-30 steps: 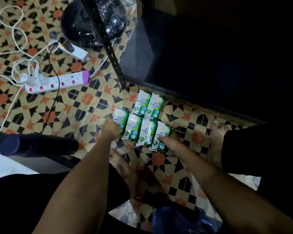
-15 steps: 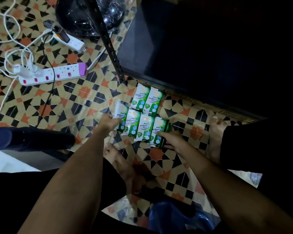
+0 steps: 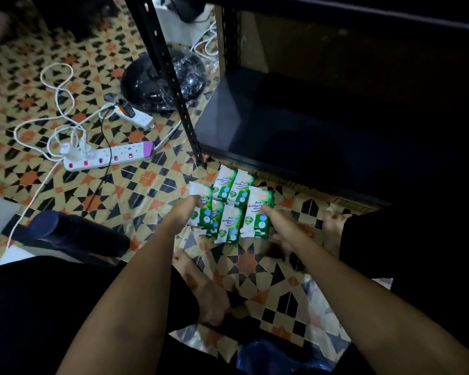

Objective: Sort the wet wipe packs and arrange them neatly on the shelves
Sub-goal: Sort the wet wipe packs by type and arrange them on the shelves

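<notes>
**Centre of frame: two hands holding wipe packs above a patterned floor**

At the centre of the frame, the left hand (image 3: 186,212) grips a green-and-white wipe pack (image 3: 201,208), its thumb laid across the pack's face and its other fingers hidden behind. Just right of centre, the right hand (image 3: 279,226) holds a second pack (image 3: 257,212), which appears to be the top of a small stack; the thumb presses on the printed front and the fingers curl underneath. Between the two hands, one pack (image 3: 229,224) lies flat on the patterned floor (image 3: 146,185), and part of another shows beneath the left-hand pack. Directly above these, a pair of packs (image 3: 233,185) lies side by side, touching, close to the front edge of the dark bottom shelf (image 3: 295,125) that fills the upper right of the frame. A black perforated shelf post (image 3: 171,85) runs diagonally from the top centre down to the floor just left of that pair. At left of centre, a white power strip (image 3: 109,158) with red switches lies on the floor, white cables (image 3: 57,109) looping above it. A black bag (image 3: 163,82) sits behind the post. A bare foot (image 3: 203,288) rests on the floor below the packs, and a dark cylindrical object (image 3: 71,234) lies at lower left
</notes>
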